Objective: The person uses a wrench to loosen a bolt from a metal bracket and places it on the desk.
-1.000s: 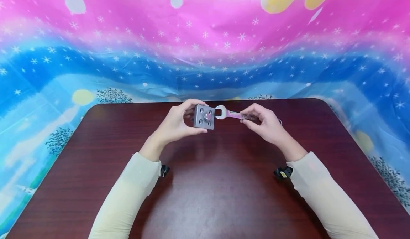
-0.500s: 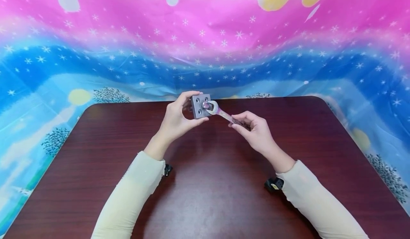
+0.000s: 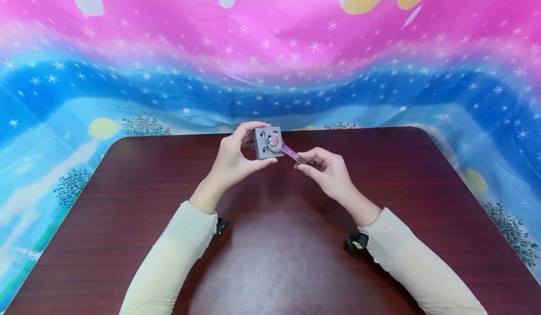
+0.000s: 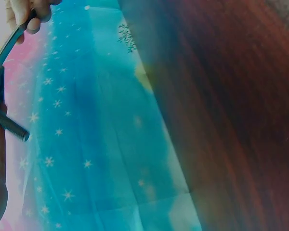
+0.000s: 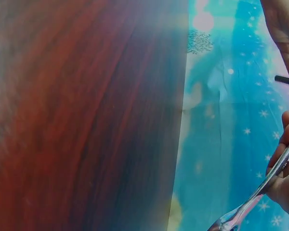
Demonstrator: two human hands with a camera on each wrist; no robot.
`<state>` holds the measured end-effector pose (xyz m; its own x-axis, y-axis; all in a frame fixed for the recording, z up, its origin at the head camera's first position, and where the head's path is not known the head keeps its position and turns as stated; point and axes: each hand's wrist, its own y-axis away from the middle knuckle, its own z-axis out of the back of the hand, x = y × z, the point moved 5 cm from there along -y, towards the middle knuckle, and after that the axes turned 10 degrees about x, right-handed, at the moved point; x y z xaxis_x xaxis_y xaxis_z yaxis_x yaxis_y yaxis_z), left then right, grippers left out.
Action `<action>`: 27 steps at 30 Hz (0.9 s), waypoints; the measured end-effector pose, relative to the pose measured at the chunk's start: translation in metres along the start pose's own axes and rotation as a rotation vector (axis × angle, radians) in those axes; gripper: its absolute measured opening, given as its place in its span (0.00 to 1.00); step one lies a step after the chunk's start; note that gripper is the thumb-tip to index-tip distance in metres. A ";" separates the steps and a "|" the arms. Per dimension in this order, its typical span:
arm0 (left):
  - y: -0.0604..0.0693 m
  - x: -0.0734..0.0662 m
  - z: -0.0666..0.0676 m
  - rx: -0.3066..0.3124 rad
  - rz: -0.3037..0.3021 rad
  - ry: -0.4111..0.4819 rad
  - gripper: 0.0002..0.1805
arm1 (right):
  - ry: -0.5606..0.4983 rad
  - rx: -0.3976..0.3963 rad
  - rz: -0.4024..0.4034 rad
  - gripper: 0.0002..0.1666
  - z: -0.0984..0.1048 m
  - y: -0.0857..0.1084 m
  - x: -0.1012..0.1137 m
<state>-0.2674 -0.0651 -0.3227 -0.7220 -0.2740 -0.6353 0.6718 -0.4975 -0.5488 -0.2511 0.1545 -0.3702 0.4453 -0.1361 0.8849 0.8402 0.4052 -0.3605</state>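
Left hand [image 3: 232,159] gripped a metal block [image 3: 262,142], likely rigid, hefty, best held by its edges; right hand [image 3: 331,173] pinched a wrench handle [image 3: 291,153].

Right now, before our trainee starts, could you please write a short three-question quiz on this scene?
1. Which hand grips the metal block, and which holds the wrench?
2. True or false: the metal block is lying flat on the table.
3. Where is the wrench's head?
A) Against the table's edge
B) At the bolt head on the block's face
C) Inside the left sleeve

Key:
1. The left hand grips the block; the right hand holds the wrench.
2. False; it is held up.
3. B.
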 end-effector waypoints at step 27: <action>0.009 0.000 -0.034 0.631 0.197 0.166 0.39 | 0.313 0.443 -0.005 0.11 0.041 -0.034 -0.008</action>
<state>-0.2558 -0.0414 -0.3458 -0.5271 -0.3041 -0.7936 0.5267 -0.8497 -0.0242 -0.2959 0.1792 -0.3533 0.5692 -0.3749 0.7318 0.6622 0.7366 -0.1376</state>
